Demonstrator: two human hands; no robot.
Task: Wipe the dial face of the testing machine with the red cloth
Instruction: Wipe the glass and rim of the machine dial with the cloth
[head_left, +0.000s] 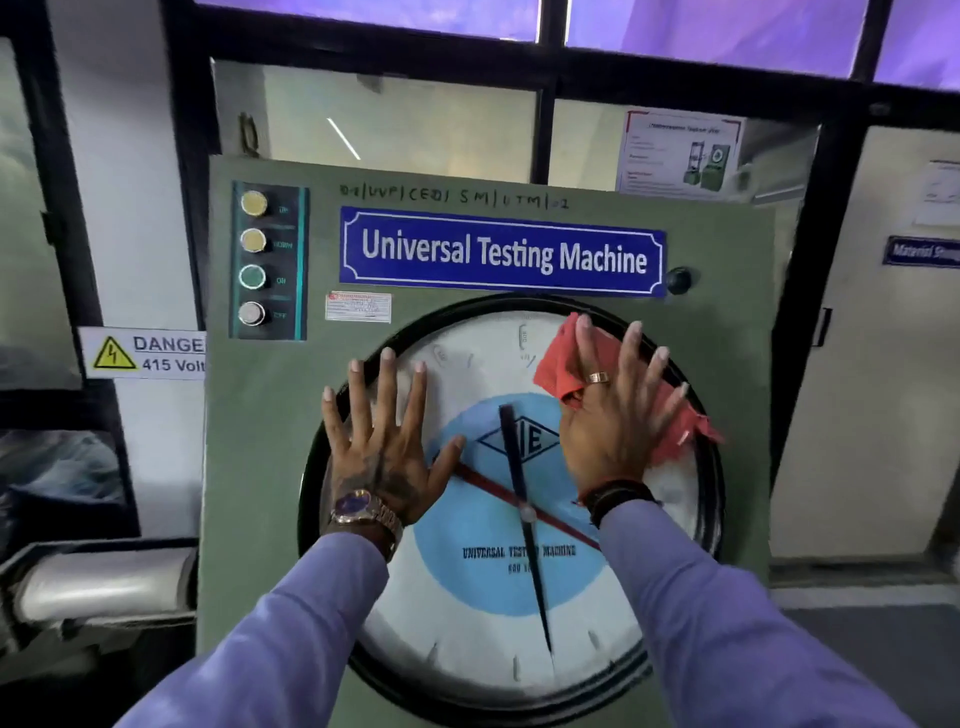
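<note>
1. The fingers (631, 353) of the right hand (615, 410) are spread wide and flat, pressing the cloth (558, 364) against the dial (483, 597). They pin it under the palm and fingers; they do not pinch it.
2. The left hand (387, 441) is also splayed wide and holds nothing. Its palm lies flat on the left part of the dial glass, and the fingertips reach the black rim (311, 467).
3. The cloth sits at the dial's upper right. Red folds show to the left of the fingers, and a corner pokes out at the right by the rim. The rest is hidden under the hand.
4. Judged from this, the wipe is in its upper-right part. The lower half of the dial and the area under the left hand appear to be left to do.
5. What could go wrong:
   - With only flat pressure on it, the cloth could bunch or slip out from under the palm on a fast stroke, and bare skin would smear the glass.
   - The left palm may leave prints on the glass it rests on.
   - The loose right corner could snag on the rim.
6. Further out, the green panel (260, 415) carries a blue nameplate (501, 252) above the dial and a column of buttons (253, 259) at far left.
</note>
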